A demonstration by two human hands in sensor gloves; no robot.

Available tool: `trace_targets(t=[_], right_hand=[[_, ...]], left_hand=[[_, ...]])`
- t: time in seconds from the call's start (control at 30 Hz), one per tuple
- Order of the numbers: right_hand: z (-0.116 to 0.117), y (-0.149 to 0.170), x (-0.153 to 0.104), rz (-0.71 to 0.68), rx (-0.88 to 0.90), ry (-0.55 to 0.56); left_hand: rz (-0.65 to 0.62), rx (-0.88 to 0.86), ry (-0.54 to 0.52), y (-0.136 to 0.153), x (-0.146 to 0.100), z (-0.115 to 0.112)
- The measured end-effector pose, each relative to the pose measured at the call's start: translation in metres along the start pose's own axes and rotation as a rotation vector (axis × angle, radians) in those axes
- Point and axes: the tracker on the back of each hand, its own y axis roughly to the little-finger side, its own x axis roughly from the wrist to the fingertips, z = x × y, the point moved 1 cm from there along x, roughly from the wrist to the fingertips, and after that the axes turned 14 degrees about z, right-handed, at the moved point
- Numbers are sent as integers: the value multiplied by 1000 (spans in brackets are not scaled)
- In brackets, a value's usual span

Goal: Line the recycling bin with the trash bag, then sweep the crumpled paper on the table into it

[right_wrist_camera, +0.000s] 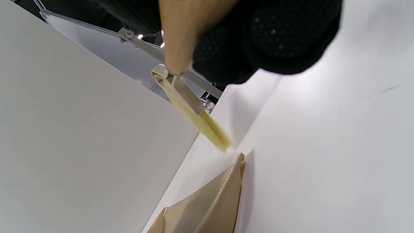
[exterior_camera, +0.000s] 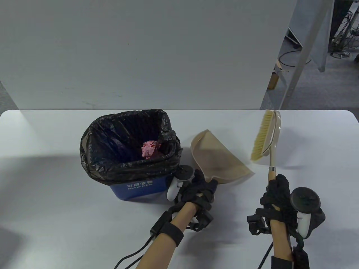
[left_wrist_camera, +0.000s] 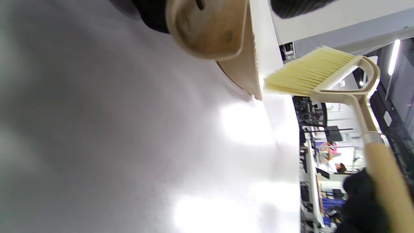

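A blue recycling bin lined with a black trash bag stands at the left of the table. A pink crumpled paper ball lies inside it. My left hand grips the handle of a beige dustpan, which is raised and tilted right beside the bin. My right hand holds the wooden handle of a beige brush, its yellow bristles pointing left toward the dustpan. In the right wrist view the brush hangs above the dustpan's edge.
The white table spreads around the bin. A white partition stands along the far edge. Beyond the table's right corner lie floor cables and metal legs.
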Motion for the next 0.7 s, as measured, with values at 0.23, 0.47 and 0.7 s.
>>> trace_targets(t=[0.23,0.47,0.7], right_hand=[[2,-1,-1,-5,-6,-14],[8,-5,-4,-69,-23,-35],[22,-15,-15,-149,-92,-57]], left_hand=[[-38,-37,40,2,-3,2],[-82,193,-193,1,-35,-1],[-117,516,-248,-9,-73,-21]])
